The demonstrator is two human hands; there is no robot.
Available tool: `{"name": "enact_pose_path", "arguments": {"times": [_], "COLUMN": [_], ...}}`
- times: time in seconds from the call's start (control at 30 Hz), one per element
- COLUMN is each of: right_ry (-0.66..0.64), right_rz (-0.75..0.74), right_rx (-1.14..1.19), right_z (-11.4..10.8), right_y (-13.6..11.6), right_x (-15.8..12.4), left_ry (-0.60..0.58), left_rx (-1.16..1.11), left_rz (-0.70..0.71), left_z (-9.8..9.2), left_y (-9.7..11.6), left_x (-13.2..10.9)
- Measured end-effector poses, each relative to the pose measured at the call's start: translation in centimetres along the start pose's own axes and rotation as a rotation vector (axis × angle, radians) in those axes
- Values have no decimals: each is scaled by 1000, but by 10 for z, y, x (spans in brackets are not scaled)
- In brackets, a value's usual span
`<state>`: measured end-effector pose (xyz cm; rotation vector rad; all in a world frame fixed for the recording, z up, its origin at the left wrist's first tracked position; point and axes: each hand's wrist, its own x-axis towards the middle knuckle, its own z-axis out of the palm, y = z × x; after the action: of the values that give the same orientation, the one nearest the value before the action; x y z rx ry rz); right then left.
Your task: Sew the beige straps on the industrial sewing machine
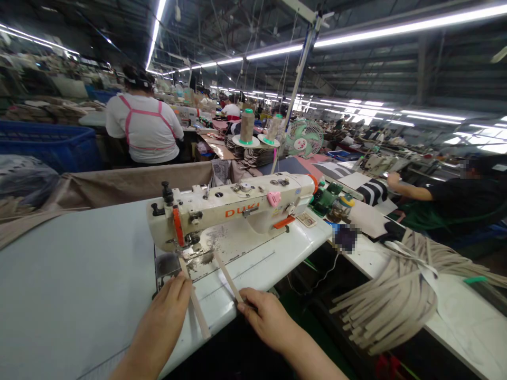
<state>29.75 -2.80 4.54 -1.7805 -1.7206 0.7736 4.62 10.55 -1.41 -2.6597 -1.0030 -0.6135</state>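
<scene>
A cream industrial sewing machine (237,208) stands on a pale grey table (79,274). Two thin beige strips run from under its needle area toward me. My left hand (166,309) lies with fingers pressed down on the left strip (198,311) near the table's front edge. My right hand (267,314) pinches the near end of the right strip (227,277) between thumb and forefinger. The needle and presser foot (194,252) are partly hidden by the machine head.
A big bundle of beige strips (396,295) lies on the white table to my right. Thread cones (247,126) and a green fan (304,138) stand behind the machine. A person in white sits ahead with their back to me; another in black works at the right. Blue crate (47,145) far left.
</scene>
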Motion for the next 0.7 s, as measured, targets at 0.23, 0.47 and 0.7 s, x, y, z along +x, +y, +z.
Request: {"name": "enact_pose_path", "arguments": {"times": [0.23,0.47,0.7], "right_ry": [12,17,19], "right_rz": [47,68,31], "right_rx": [105,201,187], "right_z": [7,13,20], "right_y": [-1,4,13], "right_x": [10,18,24], "left_ry": [-19,-11,-45], "left_rx": [-7,4,-24], "left_rz": [-45,-73,-94], "left_z": [-2,-12,-16], "left_y": [4,11,12], "left_x": [2,13,18]}}
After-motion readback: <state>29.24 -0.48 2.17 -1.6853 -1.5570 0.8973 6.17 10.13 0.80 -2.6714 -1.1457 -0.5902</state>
